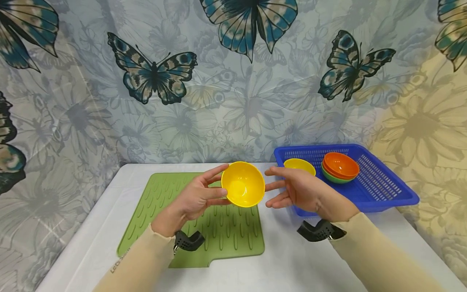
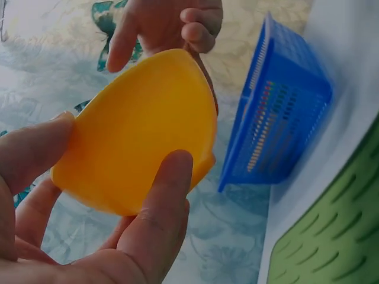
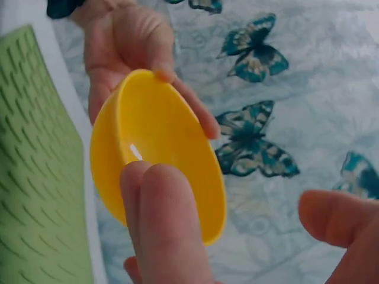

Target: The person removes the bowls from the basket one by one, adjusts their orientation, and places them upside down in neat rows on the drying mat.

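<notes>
A yellow bowl [image 1: 243,184] is held up over the right part of the green mat, its inside facing the head camera. My left hand [image 1: 198,195] grips it by the left side, thumb and fingers spread around the rim and wall. In the left wrist view the bowl's smooth outer wall [image 2: 142,130] fills the space between those fingers. My right hand [image 1: 303,190] is on the other side, fingers extended and apart, with one fingertip right at the bowl's right edge. From the right wrist, two straight fingers [image 3: 169,219] overlap the bowl, and the thumb stands well away from it.
A blue perforated basket [image 1: 379,194] stands at the back right. Inside are another yellow bowl [image 1: 300,164], partly hidden by my right hand, and orange bowls [image 1: 341,164] stacked in a green one [image 1: 337,179]. The green ridged mat [image 1: 233,239] lies on the white tabletop [image 1: 284,259]. A butterfly-print cloth [image 1: 233,101] hangs behind.
</notes>
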`<state>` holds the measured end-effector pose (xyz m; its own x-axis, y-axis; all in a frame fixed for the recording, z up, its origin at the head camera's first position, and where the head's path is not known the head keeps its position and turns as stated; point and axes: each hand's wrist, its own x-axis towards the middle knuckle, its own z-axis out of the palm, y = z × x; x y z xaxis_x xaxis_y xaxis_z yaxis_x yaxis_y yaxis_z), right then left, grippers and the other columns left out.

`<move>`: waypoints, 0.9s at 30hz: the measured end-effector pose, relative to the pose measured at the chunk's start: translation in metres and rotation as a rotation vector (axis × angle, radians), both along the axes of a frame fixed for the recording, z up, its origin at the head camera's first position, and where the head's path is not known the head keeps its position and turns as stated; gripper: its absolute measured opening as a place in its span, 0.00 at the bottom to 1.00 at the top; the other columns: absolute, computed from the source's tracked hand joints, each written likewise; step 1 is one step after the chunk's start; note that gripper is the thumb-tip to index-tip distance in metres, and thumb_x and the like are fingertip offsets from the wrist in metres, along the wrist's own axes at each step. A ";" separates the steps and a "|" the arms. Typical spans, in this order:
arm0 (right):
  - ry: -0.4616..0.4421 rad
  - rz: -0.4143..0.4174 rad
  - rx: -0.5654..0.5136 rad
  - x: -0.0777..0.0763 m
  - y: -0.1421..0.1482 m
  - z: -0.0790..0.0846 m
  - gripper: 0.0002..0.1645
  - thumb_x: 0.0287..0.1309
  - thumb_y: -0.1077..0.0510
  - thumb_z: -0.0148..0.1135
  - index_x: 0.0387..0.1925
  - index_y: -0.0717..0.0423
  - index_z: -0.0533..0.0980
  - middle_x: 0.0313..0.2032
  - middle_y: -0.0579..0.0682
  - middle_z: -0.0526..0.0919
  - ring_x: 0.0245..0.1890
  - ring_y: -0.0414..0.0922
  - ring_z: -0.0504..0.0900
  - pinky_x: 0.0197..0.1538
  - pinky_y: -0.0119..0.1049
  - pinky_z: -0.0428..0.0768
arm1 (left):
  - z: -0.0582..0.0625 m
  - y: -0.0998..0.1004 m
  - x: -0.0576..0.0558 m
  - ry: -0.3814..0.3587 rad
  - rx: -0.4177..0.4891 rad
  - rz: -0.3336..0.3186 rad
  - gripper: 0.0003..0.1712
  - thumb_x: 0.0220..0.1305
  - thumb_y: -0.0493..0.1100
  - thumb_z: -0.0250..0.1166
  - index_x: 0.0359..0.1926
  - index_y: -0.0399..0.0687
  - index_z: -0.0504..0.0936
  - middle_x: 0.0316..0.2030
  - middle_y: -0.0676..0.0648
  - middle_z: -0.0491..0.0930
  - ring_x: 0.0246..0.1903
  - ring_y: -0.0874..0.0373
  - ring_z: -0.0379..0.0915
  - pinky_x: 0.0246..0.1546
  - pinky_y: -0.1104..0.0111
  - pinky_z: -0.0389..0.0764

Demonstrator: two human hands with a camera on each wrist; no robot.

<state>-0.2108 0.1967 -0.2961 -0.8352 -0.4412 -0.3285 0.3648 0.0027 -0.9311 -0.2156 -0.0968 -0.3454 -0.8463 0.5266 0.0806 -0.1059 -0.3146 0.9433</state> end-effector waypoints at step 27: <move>-0.283 0.064 -0.077 -0.028 -0.007 -0.031 0.46 0.70 0.36 0.53 0.61 0.78 0.63 0.46 0.68 0.81 0.42 0.59 0.86 0.49 0.43 0.82 | 0.007 0.018 0.023 1.433 -0.840 0.072 0.35 0.53 0.25 0.72 0.59 0.60 0.84 0.69 0.40 0.63 0.66 0.42 0.62 0.61 0.60 0.72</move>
